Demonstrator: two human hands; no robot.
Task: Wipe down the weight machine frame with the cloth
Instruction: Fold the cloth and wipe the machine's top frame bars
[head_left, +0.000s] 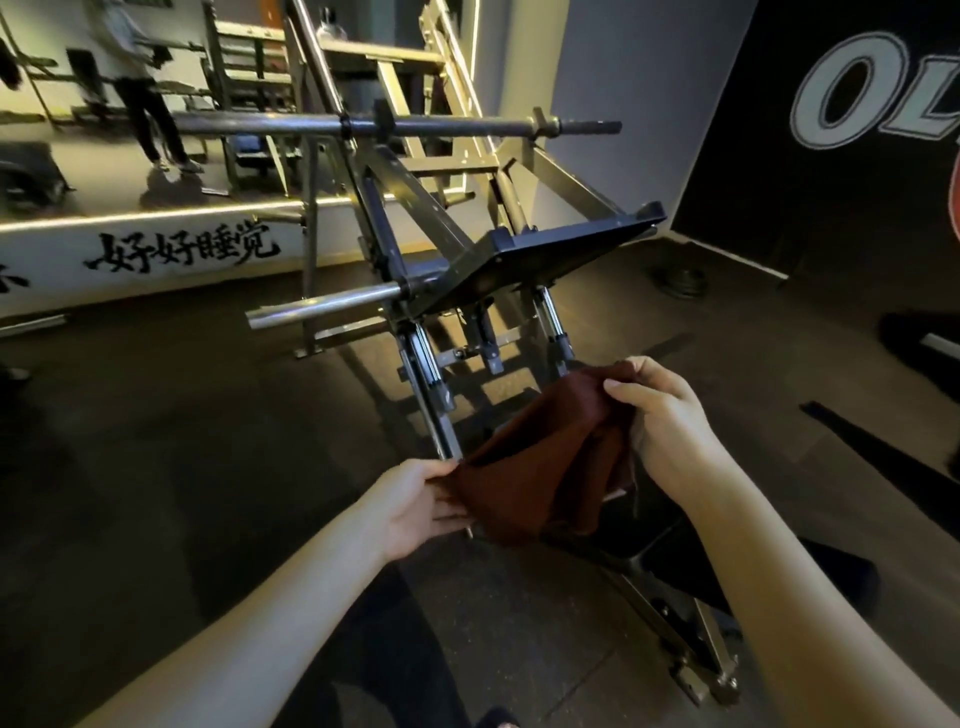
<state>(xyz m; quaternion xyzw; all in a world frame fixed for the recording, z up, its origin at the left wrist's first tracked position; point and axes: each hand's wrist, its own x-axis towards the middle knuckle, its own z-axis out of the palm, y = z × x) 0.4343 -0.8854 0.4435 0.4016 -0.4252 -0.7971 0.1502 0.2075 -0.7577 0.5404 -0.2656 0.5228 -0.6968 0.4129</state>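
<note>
The cloth (540, 467), soft, light and floppy, hangs stretched above the machine frame (441, 415). The left hand (415, 506) pinches its near corner; the right hand (660, 415) grips the far edge. Bunching it should help wiping.

The cloth (540, 467) was dark red-brown. The weight machine frame (415, 208) was grey metal with a black foot plate (545, 254). The floor (156, 441) was dark. A white wall strip (156, 260) had black writing.
</note>
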